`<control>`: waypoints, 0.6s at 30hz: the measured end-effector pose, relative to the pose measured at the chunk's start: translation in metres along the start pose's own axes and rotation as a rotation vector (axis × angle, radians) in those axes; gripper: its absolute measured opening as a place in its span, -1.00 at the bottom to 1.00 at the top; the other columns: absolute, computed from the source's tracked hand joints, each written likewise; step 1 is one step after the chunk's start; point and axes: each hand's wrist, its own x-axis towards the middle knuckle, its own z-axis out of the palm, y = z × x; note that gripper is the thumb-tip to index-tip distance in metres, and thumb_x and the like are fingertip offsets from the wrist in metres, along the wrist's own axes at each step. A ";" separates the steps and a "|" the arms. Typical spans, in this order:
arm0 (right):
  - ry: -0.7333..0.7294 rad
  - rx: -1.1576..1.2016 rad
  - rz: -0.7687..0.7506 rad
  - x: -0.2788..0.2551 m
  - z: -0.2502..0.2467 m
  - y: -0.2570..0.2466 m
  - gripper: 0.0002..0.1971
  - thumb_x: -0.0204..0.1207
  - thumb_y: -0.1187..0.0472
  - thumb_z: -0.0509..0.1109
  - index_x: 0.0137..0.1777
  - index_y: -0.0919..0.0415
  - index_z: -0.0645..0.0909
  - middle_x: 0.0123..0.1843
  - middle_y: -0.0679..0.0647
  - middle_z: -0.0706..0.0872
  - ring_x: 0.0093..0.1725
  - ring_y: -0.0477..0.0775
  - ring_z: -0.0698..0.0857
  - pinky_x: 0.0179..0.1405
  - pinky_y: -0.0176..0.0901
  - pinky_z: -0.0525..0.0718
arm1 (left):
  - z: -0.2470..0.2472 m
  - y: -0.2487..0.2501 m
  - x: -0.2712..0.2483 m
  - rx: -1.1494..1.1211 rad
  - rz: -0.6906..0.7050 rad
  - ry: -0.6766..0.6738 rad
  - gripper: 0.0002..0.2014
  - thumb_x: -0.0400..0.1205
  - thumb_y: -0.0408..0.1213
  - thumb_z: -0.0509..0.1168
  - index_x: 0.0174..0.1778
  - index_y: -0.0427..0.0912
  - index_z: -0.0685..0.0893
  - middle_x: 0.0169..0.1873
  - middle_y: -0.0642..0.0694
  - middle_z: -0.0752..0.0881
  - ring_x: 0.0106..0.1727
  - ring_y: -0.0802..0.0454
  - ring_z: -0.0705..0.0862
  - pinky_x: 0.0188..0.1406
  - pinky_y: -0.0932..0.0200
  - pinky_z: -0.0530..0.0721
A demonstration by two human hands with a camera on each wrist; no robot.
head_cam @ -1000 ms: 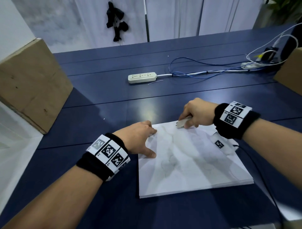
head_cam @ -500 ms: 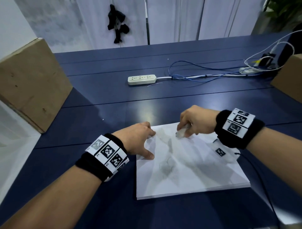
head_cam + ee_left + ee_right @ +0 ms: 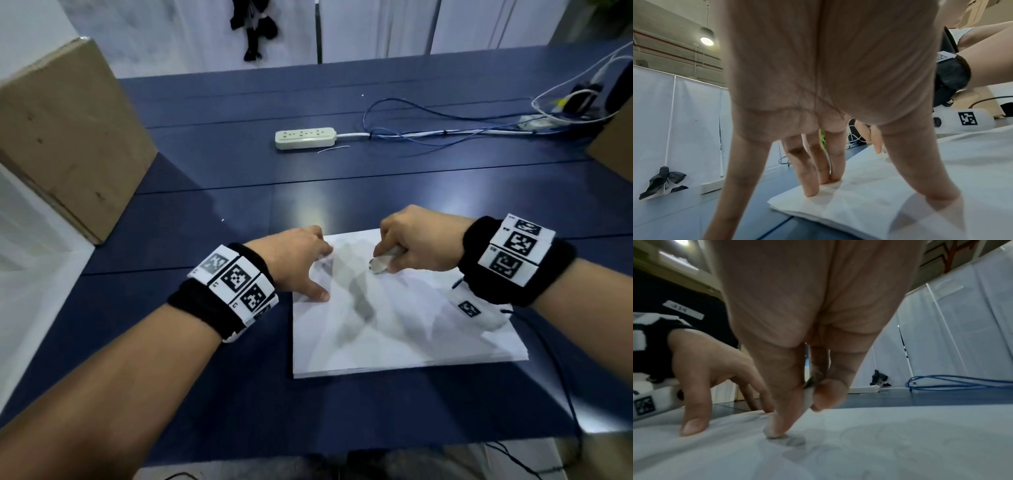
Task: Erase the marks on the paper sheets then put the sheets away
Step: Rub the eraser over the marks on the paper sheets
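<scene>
Blue table (image 3: 212, 394) bears paper sheets (image 3: 404, 342); right hand (image 3: 416, 240) pinches eraser (image 3: 379, 264).

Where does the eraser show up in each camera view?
Head: eraser pinched by the right hand, upper middle of the paper stack.
Left wrist: not in view.
Right wrist: centre, tip on the paper.
Shared landmark: power strip.

White paper sheets (image 3: 394, 335) with grey smudges lie on a dark blue table (image 3: 239, 171).
</scene>
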 end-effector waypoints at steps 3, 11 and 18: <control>0.027 -0.041 0.026 0.002 0.004 -0.003 -0.85 0.40 0.08 0.47 -0.04 -0.09 0.78 -0.21 0.06 0.70 -0.11 0.12 0.65 -0.13 0.07 0.71 | 0.001 0.002 -0.004 0.018 -0.005 0.002 -0.25 0.44 0.18 0.49 0.46 -0.18 0.52 0.27 -0.07 0.47 0.20 -0.08 0.59 0.23 -0.02 0.59; 0.076 -0.047 0.066 -0.005 0.006 -0.008 -0.87 0.43 0.09 0.47 -0.05 -0.05 0.81 -0.23 0.06 0.70 -0.15 0.08 0.63 -0.18 -0.06 0.65 | 0.024 0.002 -0.050 0.053 0.035 0.066 -0.07 0.37 0.45 0.32 0.58 -0.01 0.39 0.49 0.10 0.37 0.45 0.05 0.44 0.47 -0.12 0.43; 0.173 0.038 -0.111 -0.019 0.009 -0.040 -0.73 0.42 0.01 0.54 0.14 -0.10 0.77 -0.17 -0.10 0.63 -0.25 -0.16 0.50 -0.09 -0.17 0.57 | 0.031 0.003 -0.062 0.044 0.050 0.066 -0.01 0.34 0.44 0.37 0.64 0.04 0.29 0.58 0.12 0.31 0.55 0.09 0.34 0.53 -0.02 0.30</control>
